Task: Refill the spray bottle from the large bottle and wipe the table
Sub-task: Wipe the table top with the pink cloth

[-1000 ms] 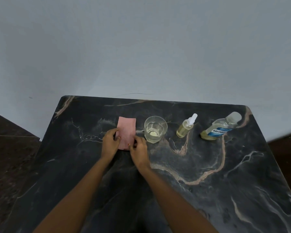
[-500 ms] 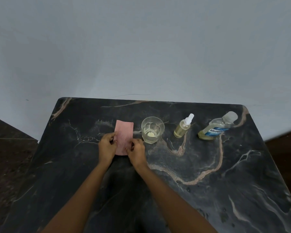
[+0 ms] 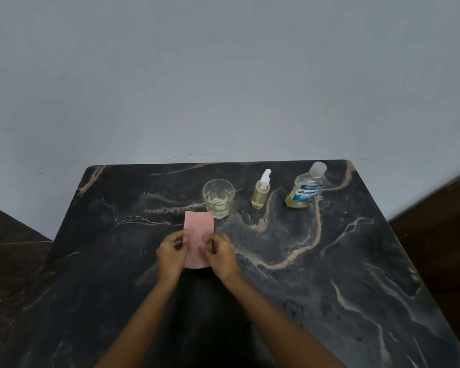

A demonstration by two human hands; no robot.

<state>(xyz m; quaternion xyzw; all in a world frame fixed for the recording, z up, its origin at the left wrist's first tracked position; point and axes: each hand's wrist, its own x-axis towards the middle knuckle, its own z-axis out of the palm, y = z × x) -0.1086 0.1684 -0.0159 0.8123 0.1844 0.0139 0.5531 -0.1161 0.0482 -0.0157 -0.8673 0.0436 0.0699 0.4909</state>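
left grip (image 3: 170,254): fingers curled, pinching the left edge of the pink cloth (image 3: 199,229).
right grip (image 3: 222,254): fingers curled, pinching the right edge of the pink cloth, opposite the left grip.
pink cloth: folded strip running near to far on the table (image 3: 329,274); near end between the hands, far end just short of the glass (image 3: 218,199).
glass: upright, a little pale liquid at the bottom.
spray bottle (image 3: 260,193): upright, right of the glass, white nozzle on, yellowish liquid inside.
large bottle (image 3: 304,191): upright, right of the spray bottle, capped, blue label, near the far right corner.
table: dark marble with pale veins.
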